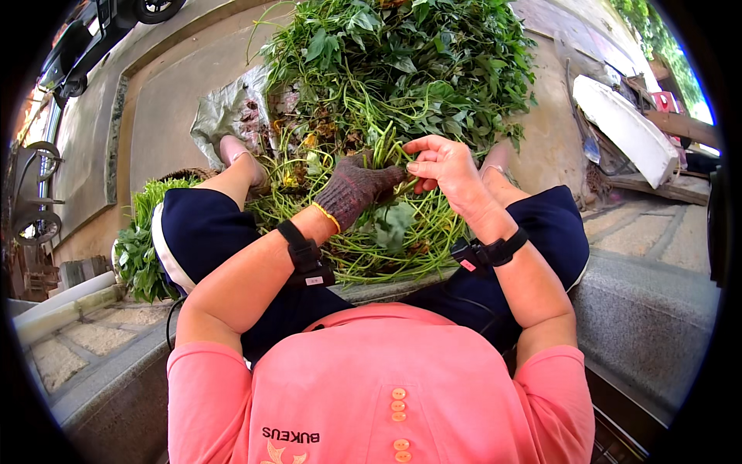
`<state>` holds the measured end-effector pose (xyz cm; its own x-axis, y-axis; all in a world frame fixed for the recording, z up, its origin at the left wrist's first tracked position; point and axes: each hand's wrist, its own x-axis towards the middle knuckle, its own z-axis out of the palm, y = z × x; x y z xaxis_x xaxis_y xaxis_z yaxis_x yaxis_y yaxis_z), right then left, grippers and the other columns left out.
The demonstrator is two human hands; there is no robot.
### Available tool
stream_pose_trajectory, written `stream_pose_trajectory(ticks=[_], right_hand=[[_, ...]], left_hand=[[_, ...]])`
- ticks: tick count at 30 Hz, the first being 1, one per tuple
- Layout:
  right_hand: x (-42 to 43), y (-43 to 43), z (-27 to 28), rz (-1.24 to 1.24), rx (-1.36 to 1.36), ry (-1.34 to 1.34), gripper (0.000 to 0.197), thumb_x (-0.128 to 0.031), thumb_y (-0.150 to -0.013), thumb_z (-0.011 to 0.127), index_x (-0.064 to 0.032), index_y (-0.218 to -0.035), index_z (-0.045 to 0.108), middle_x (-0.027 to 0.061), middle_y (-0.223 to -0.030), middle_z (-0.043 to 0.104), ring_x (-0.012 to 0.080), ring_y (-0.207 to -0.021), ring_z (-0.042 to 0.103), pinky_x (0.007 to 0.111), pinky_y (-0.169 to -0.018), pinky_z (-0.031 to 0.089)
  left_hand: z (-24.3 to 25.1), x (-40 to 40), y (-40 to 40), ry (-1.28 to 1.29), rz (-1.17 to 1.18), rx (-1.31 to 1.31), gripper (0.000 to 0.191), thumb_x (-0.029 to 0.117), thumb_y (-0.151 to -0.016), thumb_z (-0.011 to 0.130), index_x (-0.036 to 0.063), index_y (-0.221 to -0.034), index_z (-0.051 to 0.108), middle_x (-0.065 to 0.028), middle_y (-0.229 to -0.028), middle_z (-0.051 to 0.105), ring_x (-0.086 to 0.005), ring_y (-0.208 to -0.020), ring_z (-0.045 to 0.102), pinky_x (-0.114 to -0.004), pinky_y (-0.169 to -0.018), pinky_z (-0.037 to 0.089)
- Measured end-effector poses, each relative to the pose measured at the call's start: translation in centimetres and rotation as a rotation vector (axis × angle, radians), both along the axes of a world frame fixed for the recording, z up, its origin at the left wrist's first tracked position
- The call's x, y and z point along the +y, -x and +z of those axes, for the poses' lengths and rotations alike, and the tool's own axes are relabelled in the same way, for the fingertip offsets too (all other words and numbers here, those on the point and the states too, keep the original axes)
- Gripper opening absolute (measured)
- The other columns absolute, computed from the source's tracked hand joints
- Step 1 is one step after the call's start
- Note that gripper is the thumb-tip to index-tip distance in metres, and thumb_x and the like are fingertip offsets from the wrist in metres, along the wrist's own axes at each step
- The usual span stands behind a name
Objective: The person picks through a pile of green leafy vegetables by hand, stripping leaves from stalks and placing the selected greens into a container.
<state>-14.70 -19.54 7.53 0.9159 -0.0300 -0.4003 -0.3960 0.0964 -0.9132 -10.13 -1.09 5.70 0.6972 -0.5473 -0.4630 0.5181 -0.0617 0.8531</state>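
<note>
My left hand [362,184], in a dark knitted glove with a yellow cuff edge, is closed around a bunch of green stems [382,148]. The stem ends stick up past the thumb. My bare right hand [442,168] is just right of the bunch, its thumb and forefinger close together at the stems; whether a stem is pinched between them is hard to tell. Below both hands lies a tangle of loose green stems [359,255] between my legs. A large heap of leafy green vines [406,64] rises beyond my feet.
A pale plastic sheet [229,113] sticks out left of the heap. Bundled greens [145,238] stand beside my left leg, near a woven basket rim [188,173]. At right are a white foam slab [623,127] and wooden boards [666,187]. A parked scooter [98,40] is at upper left.
</note>
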Motion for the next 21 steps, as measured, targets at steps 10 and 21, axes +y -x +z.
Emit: stream_pose_trajectory(ticks=[10,21], right_hand=[[-1.2,0.2,0.6,-0.075,0.039,0.018,0.029,0.006,-0.082,0.060,-0.0006,-0.111,0.062,0.0058,-0.070,0.064,0.0105,-0.050,0.056,0.020,-0.043,0.043],[-1.9,-0.2,-1.0,0.046,0.010,0.157,0.018,-0.003,-0.089,0.057,-0.0013,-0.103,0.068,0.0037,-0.077,0.066,0.0083,-0.056,0.058,0.021,-0.048,0.046]], left_hand=[[-0.4,1.9,-2.6,-0.096,0.148,0.062,0.027,0.025,-0.082,0.076,-0.0012,-0.077,0.070,-0.0061,-0.055,0.059,-0.0140,-0.048,0.053,-0.028,-0.050,0.043],[0.0,1.5,-1.1,0.132,-0.150,0.162,0.024,0.022,-0.093,0.065,-0.0014,-0.098,0.064,-0.0070,-0.081,0.067,-0.0155,-0.066,0.063,-0.030,-0.063,0.053]])
